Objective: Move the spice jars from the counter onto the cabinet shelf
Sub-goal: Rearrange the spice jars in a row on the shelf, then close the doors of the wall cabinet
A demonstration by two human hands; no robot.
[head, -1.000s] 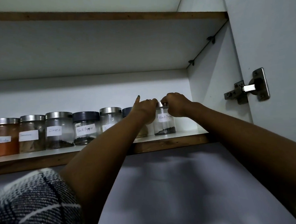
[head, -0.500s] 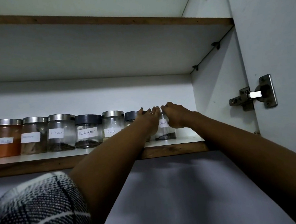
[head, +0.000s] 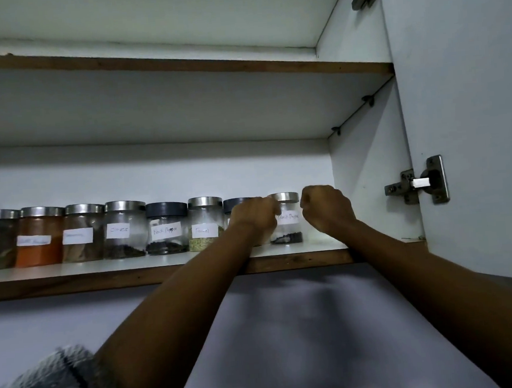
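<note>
A row of several labelled glass spice jars stands on the cabinet shelf (head: 102, 266). The rightmost is a steel-lidded jar labelled black pepper (head: 287, 222), upright near the shelf's right end. My left hand (head: 255, 216) is curled in front of a dark-lidded jar (head: 235, 203), hiding most of it, and its knuckles overlap the black pepper jar's left side. My right hand (head: 325, 208) is a fist just right of that jar, a small gap apart, holding nothing. Further left stand a fennel jar (head: 205, 224), another black pepper jar (head: 166, 229) and a cloves jar (head: 124, 230).
An empty upper shelf (head: 179, 63) runs above the jars. The cabinet's right wall (head: 369, 186) is close to my right hand. The open door (head: 470, 118) with its metal hinge (head: 423, 182) is at the right. A narrow strip of shelf lies right of the last jar.
Both hands have come off the rightmost black pepper jar's lid and curled. The right hand has shifted to the right of the jar, which now stands free on the shelf.
</note>
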